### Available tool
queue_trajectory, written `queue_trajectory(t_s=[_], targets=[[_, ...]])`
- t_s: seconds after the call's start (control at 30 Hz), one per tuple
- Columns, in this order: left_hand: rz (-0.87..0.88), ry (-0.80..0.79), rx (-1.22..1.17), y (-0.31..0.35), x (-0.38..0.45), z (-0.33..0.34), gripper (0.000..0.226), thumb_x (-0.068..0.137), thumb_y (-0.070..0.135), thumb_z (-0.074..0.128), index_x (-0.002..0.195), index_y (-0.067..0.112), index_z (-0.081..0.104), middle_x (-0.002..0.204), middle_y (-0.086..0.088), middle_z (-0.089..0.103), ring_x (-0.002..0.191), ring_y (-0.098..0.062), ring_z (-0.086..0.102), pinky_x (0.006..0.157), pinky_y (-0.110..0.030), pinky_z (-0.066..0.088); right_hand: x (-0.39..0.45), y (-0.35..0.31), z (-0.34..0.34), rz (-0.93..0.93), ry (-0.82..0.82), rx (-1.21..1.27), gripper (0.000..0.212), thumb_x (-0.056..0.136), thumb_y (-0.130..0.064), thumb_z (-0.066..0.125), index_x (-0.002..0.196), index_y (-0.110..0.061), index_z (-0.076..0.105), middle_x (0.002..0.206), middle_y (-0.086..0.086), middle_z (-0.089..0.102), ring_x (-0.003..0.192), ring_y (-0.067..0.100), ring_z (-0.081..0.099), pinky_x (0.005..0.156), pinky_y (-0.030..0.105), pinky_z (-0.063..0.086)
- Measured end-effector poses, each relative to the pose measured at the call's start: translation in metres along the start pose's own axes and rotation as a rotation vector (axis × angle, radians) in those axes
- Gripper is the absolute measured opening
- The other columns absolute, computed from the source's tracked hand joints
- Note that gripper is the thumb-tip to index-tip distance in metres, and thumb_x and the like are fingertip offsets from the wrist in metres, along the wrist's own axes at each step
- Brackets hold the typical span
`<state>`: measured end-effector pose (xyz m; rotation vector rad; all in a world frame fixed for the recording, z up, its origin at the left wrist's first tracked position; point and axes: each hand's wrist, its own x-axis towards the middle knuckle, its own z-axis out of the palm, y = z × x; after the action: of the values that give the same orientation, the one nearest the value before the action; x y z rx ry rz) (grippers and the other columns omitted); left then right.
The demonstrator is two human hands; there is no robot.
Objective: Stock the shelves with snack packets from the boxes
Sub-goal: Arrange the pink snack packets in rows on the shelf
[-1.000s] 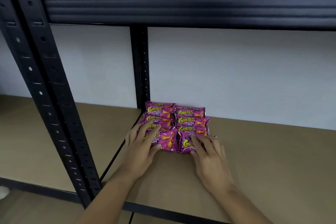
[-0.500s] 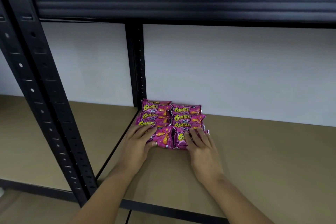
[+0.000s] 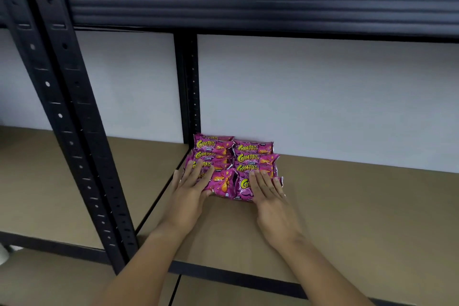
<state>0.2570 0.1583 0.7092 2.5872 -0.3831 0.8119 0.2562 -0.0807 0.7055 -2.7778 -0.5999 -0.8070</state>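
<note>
A: Head view, where's the stock?
B: Pink snack packets (image 3: 234, 165), two overlapping columns on the brown shelf board (image 3: 347, 206), back row touching the white wall (image 3: 323, 97), by the rear black upright (image 3: 186, 87).
A: Hands?
B: Left hand (image 3: 190, 192) flat, fingers spread, lying on the left column's front packets. Right hand (image 3: 272, 202) flat on the front right packet. Neither grips. Forearms reach forward over the shelf edge.
A: Hidden?
B: Front packets' print is partly covered; thumbs are hard to see.
</note>
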Motion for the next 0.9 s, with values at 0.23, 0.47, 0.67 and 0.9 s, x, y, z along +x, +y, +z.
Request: queue_trajectory(t_s=[0.23,0.47,0.67,0.9], targets=[[-0.080,-0.046,-0.070,0.032,-0.035,-0.023,0.054,0.102,0.024,0.054,0.153,0.028,0.035,0.162,0.001,0.025,0.153,-0.018,0.011,0.125,-0.038,0.007,-0.027,-0.005,0.004,-0.060,0.106,0.129,0.061,0.077,-0.002,0.080,0.134,-0.001,0.057,0.137,0.014,0.059,0.131,0.029,0.053,0.116,0.038,0.032],[-0.072,0.092,0.033,0.094,-0.091,-0.044,0.034,0.093,0.022,0.068,0.127,0.023,0.063,0.111,0.007,0.061,0.100,-0.020,0.054,0.080,-0.042,0.049,-0.091,-0.019,-0.049,-0.070,0.114,0.290,0.031,0.090,-0.009,0.067,0.121,-0.010,0.066,0.111,0.003,0.062,0.101,0.025,0.060,0.080,0.041,0.057],[-0.027,0.117,-0.006,0.143,-0.152,-0.039,0.013,0.100,0.033,0.054,0.108,0.027,0.061,0.102,0.017,0.055,0.093,-0.010,0.053,0.080,-0.029,0.042,-0.159,-0.024,-0.082,-0.202,0.137,0.337,0.011,0.096,-0.012,0.061,0.106,-0.012,0.065,0.096,-0.002,0.056,0.085,0.019,0.052,0.075,0.034,0.049],[-0.133,-0.072,-0.027,0.140,-0.244,0.045,0.022,0.098,0.036,0.046,0.106,0.025,0.063,0.099,0.009,0.061,0.092,-0.020,0.057,0.077,-0.036,0.046,-0.248,-0.009,-0.010,-0.161,0.050,0.272,0.012,0.090,-0.009,0.063,0.100,-0.009,0.070,0.091,0.004,0.062,0.080,0.027,0.060,0.080,0.035,0.045]])
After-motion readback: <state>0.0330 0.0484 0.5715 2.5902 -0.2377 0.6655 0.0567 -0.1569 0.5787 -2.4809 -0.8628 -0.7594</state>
